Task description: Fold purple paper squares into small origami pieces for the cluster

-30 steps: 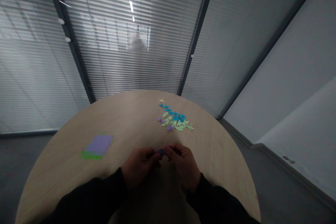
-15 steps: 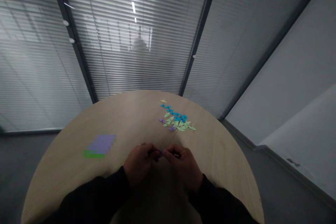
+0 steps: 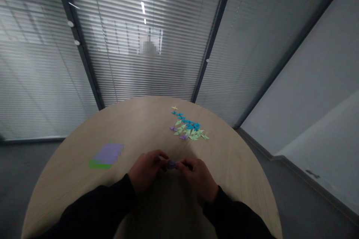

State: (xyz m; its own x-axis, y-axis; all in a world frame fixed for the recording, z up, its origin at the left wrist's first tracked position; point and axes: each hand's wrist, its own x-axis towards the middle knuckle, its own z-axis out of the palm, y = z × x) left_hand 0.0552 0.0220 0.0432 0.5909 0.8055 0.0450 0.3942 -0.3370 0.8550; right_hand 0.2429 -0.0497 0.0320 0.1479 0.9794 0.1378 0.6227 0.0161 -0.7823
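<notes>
A small folded piece of purple paper (image 3: 171, 164) is held between my two hands, above the near part of the round table. My left hand (image 3: 148, 168) pinches its left end, with the fingers curled around it. At the other end, my right hand (image 3: 196, 176) grips the paper between thumb and fingertips. Its exact shape is partly covered by my fingers. Beyond the hands lies a group of small folded paper cranes: green ones (image 3: 193, 133), blue ones (image 3: 189, 122), two purple ones (image 3: 184, 137) and one yellow one (image 3: 174, 108).
A stack of purple paper sheets (image 3: 108, 154), blurred by pixels, lies left of my hands, with green along its near edge. The round wooden table (image 3: 134, 119) stands before windows with lowered blinds (image 3: 151, 74). A white wall (image 3: 316, 93) rises at the right.
My left hand has shifted slightly left and its fingers have loosened a little. More of the purple paper shows between the hands. The cranes and the stack stay put.
</notes>
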